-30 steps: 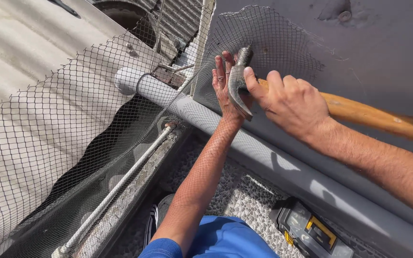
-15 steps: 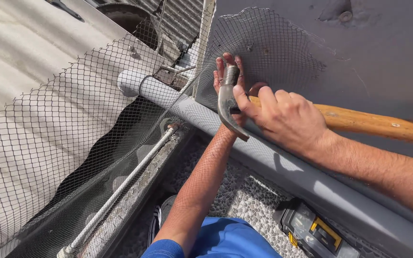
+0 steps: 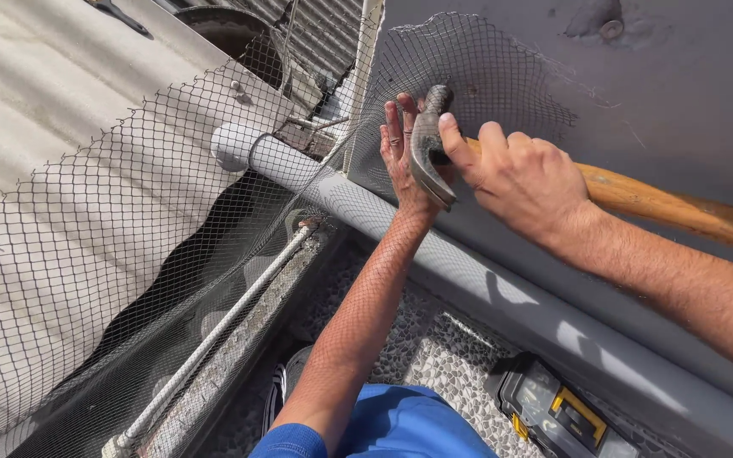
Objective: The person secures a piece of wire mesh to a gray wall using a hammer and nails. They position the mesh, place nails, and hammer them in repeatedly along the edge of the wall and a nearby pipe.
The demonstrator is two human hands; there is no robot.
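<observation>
Wooden-handled hammer: one, right hand; left hand flat on net.

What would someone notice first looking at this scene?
Centre frame, the right hand grips a wooden-handled hammer near its head, against the left hand pressed flat on a grey wall. Black netting drapes leftward over a grey pipe.

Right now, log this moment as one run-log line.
left hand: flat, pressing black mesh netting to grey wall | right hand: gripping claw hammer by wooden handle, head beside left fingers | grey pipe below
</observation>
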